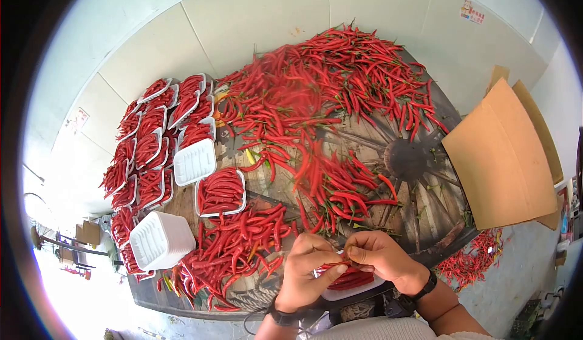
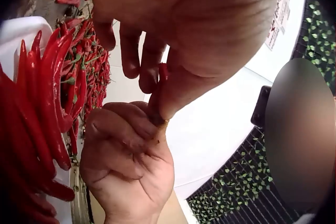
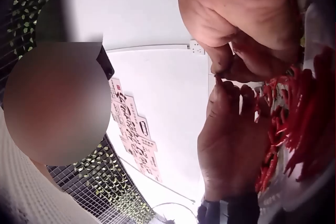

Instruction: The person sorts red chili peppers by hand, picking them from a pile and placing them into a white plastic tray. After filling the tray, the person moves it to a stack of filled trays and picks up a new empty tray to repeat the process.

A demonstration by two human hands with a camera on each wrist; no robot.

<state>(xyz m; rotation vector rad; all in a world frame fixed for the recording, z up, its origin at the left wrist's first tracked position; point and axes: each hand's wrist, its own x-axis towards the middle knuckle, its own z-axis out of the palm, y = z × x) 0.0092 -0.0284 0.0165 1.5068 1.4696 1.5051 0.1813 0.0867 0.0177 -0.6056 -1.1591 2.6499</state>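
Observation:
In the head view my left hand (image 1: 308,271) and right hand (image 1: 388,260) meet over a white tray (image 1: 358,291) of red chilies near my body. Seen in the left wrist view, a red chili (image 2: 164,71) is pinched between thumb and finger of my left hand (image 2: 194,29); the thumb and curled fingers of my right hand (image 2: 128,155) pinch its end. From the right wrist, my right hand (image 3: 247,14) is above and my left hand (image 3: 231,145) below, fingertips meeting at the chili (image 3: 218,79), mostly hidden by fingers.
Loose chilies (image 1: 364,67) cover much of the wooden table (image 1: 358,127). Filled trays (image 1: 149,149) stand at the left, with an empty tray (image 1: 195,161) on top and a tray stack (image 1: 163,240) nearby. A filled tray (image 1: 220,192) lies mid-left; a cardboard box (image 1: 504,158) is right.

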